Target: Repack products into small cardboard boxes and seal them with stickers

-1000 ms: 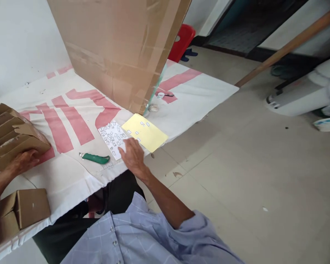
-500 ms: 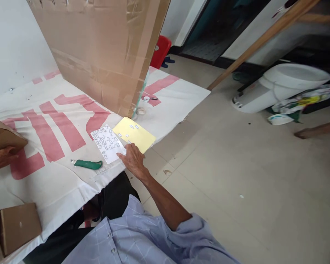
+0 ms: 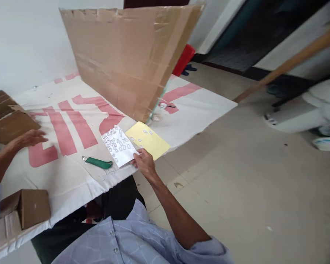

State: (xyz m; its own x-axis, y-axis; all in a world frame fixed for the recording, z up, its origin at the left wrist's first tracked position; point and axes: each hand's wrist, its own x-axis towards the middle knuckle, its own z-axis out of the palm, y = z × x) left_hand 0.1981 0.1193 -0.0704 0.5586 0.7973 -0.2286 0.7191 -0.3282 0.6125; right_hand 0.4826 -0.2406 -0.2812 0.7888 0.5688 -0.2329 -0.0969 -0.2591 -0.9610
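Observation:
My right hand (image 3: 145, 162) pinches the lower right corner of a white card (image 3: 123, 157), thumb on top. Many small outlined pieces lie scattered over that card. Beside it, partly under its edge, is a yellow card (image 3: 156, 145) with several of the same small pieces on it. My left hand (image 3: 30, 139) is stretched out above the cloth with its fingers extended, holding nothing, close to a brown cardboard box (image 3: 13, 126) at the left. A green utility knife (image 3: 99, 162) lies on the table between the hands, its blade end pointing left.
A large cardboard sheet (image 3: 126, 55) stands upright across the table (image 3: 206, 110), which has a white cloth with red markings. A smaller carton (image 3: 34, 209) sits at the near left edge. On the floor are a red chair (image 3: 184, 58) and a white bucket (image 3: 299, 110).
My left hand has come away from the cardboard box, toward the right. My right thumb and fingers now grip the white card's corner, which looks slightly raised. The view has shifted left.

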